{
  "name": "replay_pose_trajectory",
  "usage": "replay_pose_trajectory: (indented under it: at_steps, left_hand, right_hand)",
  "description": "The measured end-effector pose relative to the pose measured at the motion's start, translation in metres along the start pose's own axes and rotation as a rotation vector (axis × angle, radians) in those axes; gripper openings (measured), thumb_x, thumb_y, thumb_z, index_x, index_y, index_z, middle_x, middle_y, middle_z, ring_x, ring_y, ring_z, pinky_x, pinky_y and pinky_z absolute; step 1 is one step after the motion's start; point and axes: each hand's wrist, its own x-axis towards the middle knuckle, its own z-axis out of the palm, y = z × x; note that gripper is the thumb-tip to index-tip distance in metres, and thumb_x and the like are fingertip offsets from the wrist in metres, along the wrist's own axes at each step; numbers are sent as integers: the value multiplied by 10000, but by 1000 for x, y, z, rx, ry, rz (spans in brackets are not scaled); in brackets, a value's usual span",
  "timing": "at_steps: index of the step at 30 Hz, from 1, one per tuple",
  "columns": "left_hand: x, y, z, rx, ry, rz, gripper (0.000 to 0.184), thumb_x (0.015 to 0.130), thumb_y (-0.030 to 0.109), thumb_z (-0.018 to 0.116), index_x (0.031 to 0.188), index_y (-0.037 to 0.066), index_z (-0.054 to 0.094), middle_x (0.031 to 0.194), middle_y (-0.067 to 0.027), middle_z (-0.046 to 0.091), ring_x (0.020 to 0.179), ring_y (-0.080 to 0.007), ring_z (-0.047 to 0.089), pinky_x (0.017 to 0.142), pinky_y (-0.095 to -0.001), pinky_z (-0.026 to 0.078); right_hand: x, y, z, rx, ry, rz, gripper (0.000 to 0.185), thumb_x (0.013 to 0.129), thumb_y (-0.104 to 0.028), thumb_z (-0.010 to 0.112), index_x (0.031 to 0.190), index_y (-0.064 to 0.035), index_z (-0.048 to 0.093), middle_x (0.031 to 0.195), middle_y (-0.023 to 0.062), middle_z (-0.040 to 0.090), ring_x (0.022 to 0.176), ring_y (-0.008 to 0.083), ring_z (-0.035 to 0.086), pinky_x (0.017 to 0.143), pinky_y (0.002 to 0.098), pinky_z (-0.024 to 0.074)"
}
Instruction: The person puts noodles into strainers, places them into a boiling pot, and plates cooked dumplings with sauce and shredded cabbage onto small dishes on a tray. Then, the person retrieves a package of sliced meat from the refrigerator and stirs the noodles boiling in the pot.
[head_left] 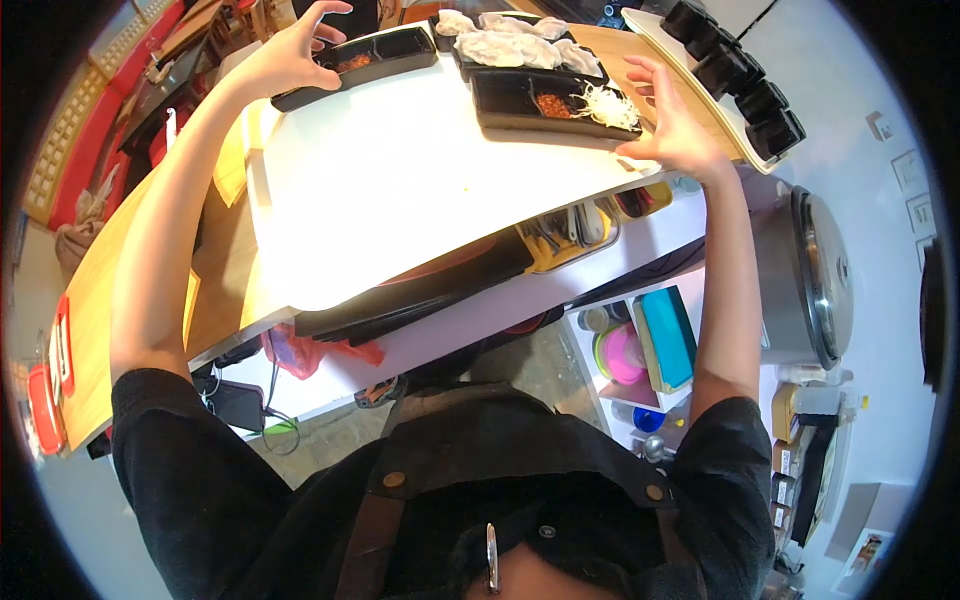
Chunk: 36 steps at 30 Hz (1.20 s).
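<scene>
My left hand (pixel 290 58) is at the left end of a black divided sauce dish (pixel 400 57) with red chopped chilli in one compartment; its fingers are spread, with the thumb by the rim. My right hand (pixel 675 125) curves, fingers apart, around the right end of another black divided dish (pixel 510 112). That dish holds red chilli (pixel 553 105) and pale shreds (pixel 608 106). Whether either hand touches its dish I cannot tell. Behind the right dish, pale dumplings (pixel 510 50) fill a black tray. Everything stands at the back of a white board (pixel 350 190).
A long tray (pixel 735 125) with several black cups (pixel 730 70) stands at the far right. Under the counter are a cutlery bin (pixel 575 235) and a shelf with a turquoise box (pixel 668 338). A large lidded pot (pixel 800 280) stands at right.
</scene>
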Motion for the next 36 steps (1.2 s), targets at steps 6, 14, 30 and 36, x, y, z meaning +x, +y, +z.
replay_pose_trajectory:
  at_steps: [6,14,30,36]
  left_hand:
    - [7,-2,-3,2,-17,-70,943,660,162,832,1392,115,239,1250,-168,496,1133,-261,487,963,-365,407]
    - [-26,71,43,-62,112,299,842,682,258,771,1382,180,309,1215,-206,538,1139,-293,529,949,-375,446]
    - [-76,93,43,56,-34,140,821,649,151,773,1317,166,296,1074,-228,615,977,-351,596,831,-431,458]
    - [-74,63,34,24,60,210,790,645,138,760,1299,158,317,1079,-253,606,892,-339,621,819,-402,469]
  right_hand:
    - [6,3,1,250,-106,101,1023,589,-38,791,1418,-161,202,1271,184,433,1205,299,464,1054,407,364]
    - [11,-13,24,313,-66,-28,1016,573,-80,808,1403,-150,226,1141,137,518,1074,248,531,983,373,427]
    - [32,-39,52,484,120,204,741,765,-235,752,1298,-90,260,1162,122,409,1083,213,522,886,319,438]
    - [35,-42,51,619,163,243,661,804,-174,683,1295,-62,255,1166,124,407,1054,211,517,905,309,426]
